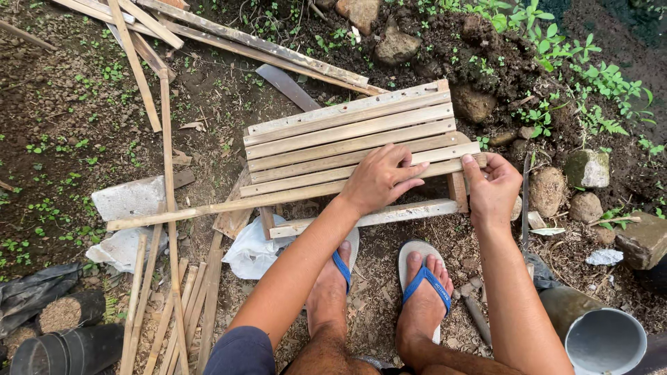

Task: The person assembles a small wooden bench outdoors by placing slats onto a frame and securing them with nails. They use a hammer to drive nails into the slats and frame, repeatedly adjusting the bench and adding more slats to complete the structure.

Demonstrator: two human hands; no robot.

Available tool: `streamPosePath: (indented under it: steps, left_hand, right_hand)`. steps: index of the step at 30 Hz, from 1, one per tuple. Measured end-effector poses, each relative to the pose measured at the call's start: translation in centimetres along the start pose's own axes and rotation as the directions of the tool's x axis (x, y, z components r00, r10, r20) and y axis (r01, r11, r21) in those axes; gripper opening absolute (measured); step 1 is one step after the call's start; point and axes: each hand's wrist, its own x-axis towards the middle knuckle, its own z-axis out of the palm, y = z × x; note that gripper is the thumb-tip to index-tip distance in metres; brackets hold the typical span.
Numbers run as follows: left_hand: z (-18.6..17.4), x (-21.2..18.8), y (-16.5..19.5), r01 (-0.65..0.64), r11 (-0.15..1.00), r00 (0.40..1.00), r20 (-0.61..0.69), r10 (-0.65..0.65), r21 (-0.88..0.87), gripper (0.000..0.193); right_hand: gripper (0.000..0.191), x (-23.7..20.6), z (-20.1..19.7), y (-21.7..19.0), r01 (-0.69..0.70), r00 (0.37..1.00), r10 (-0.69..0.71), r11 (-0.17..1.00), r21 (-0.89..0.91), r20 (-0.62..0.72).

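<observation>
A low slatted bamboo rack (333, 135) rests on the dirt in front of me. My left hand (379, 177) lies flat on its nearest slats, fingers spread. At the rack's right end my right hand (492, 187) grips the tip of the long front slat (229, 205), thumb on top. That long slat sticks out far to the left beyond the rack. A wooden leg (456, 191) stands just left of my right hand. My feet in blue sandals (425, 281) are planted below the rack.
Loose bamboo strips (167, 305) lie at lower left, longer laths (208, 31) at the top. A grey block (128, 198), white plastic bag (253, 250), black tubes (66, 347) and a grey pipe (604, 340) surround me. Rocks (587, 168) and plants sit at right.
</observation>
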Motion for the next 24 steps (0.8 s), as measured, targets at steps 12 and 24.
streamPosePath:
  steps: [12,24]
  left_hand:
    - [1.4,2.4,1.3,-0.015,0.999,0.997,-0.074,0.012,-0.038,0.024]
    - [3.9,3.9,1.9,0.059,0.97,0.994,-0.079,-0.08,-0.237,0.008]
  right_hand:
    - [0.011,-0.1,0.5,-0.7,-0.021,1.0,0.021,1.0,0.017,-0.011]
    - [0.014,0.2,-0.5,-0.6,-0.021,1.0,0.022,0.999,-0.045,0.016]
